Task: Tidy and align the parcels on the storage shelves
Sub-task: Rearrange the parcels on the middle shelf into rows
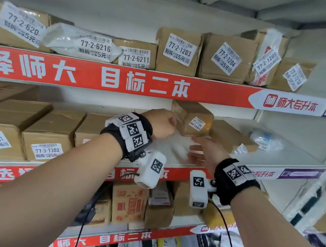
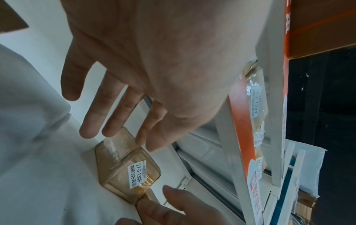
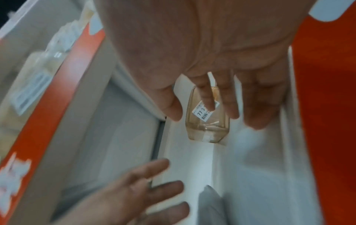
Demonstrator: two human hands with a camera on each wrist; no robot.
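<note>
Neither hand holds anything. The left hand (image 1: 163, 124) has straight, spread fingers (image 2: 92, 115) near the taped box 77-3-1306 (image 1: 193, 119); the right hand (image 1: 202, 151), blurred, seems open too. The box sits skewed, far back on the middle shelf (image 1: 296, 156). Best press its flat sides with both palms and slide it nearer; glossy tape over the cardboard may be slippery.
</note>
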